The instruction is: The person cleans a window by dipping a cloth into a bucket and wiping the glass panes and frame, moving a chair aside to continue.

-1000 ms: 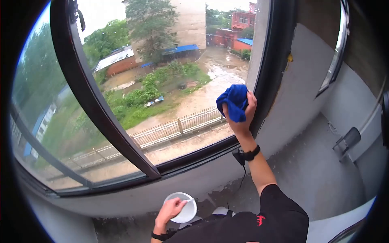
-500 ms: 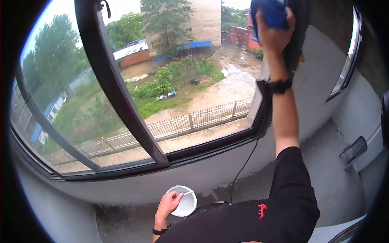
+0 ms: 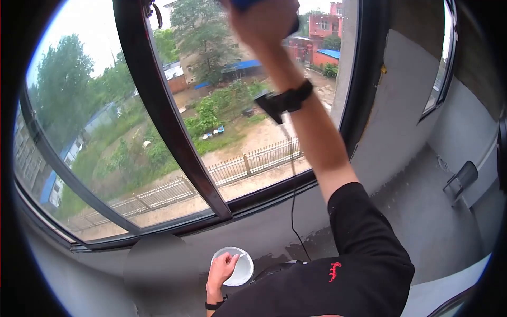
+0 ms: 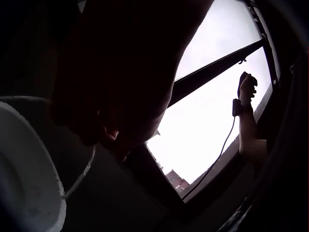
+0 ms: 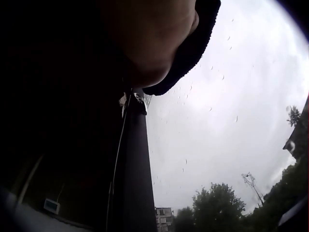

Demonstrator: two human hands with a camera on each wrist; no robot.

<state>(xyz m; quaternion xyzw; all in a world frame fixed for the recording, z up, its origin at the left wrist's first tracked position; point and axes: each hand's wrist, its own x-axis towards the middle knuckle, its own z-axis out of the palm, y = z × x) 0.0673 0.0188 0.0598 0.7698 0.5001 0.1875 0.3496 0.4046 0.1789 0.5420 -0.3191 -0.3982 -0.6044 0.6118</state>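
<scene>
Blue cloth high on the glass, bucket low under the mullion

From the head view, the right hand (image 3: 261,21) is blurred, stretched up to the pane's top just right of the black mullion (image 3: 174,121), with the blue cloth (image 3: 244,4) bunched in its grip. The glass runs down beneath it. The left hand (image 3: 222,267) sits far below the mullion's foot, fingers curled over the rim of the white bucket (image 3: 242,270). The left wrist view is dark: the bucket rim (image 4: 24,169) is close, the mullion (image 4: 217,67) above it, and the right hand (image 4: 247,87) is small beyond. In the right wrist view the cloth (image 5: 198,43) edges the palm, against droplet-flecked glass (image 5: 231,96), right of the mullion (image 5: 133,169).
</scene>
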